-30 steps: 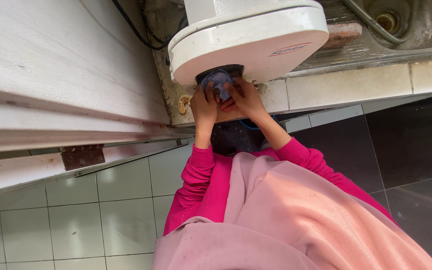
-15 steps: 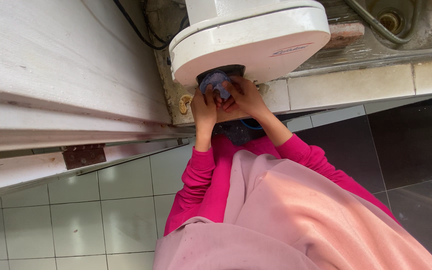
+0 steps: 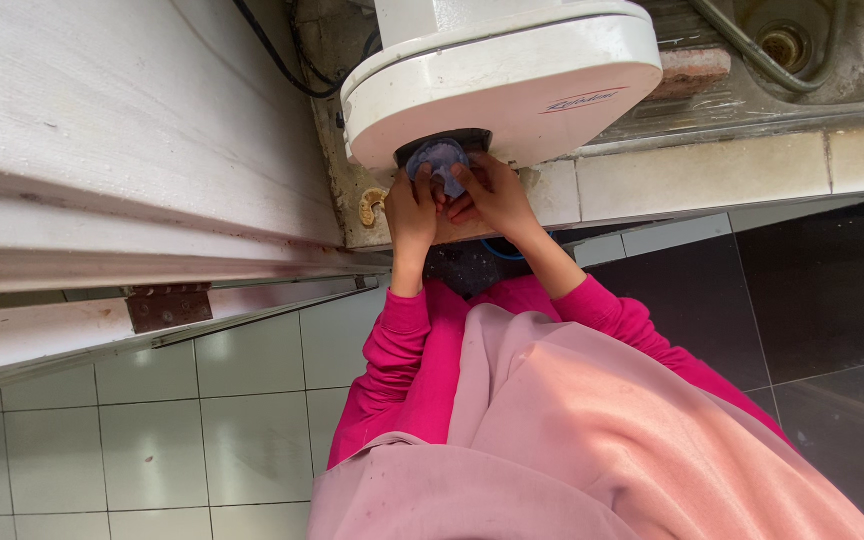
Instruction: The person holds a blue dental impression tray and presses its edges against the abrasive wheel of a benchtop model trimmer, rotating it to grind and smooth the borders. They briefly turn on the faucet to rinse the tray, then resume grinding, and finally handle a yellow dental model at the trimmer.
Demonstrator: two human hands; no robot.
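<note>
Both hands — left hand [image 3: 412,208], right hand [image 3: 487,195] — grip the bluish cap [image 3: 439,160] under the white machine [image 3: 502,85], mid-fitting — it wants a steady, even hold.

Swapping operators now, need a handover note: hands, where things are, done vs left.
Left hand: on the left edge of the round bluish part, fingers curled at it; a firm grip can't be confirmed.
Right hand: fingers on the part's right and lower edge.
The part sits in the dark round opening at the front of the white appliance, which stands on the counter edge beside the sink.
Done: both hands are on the part.
Left: the part is in the opening; whether it is loose or seated can't be told.
</note>
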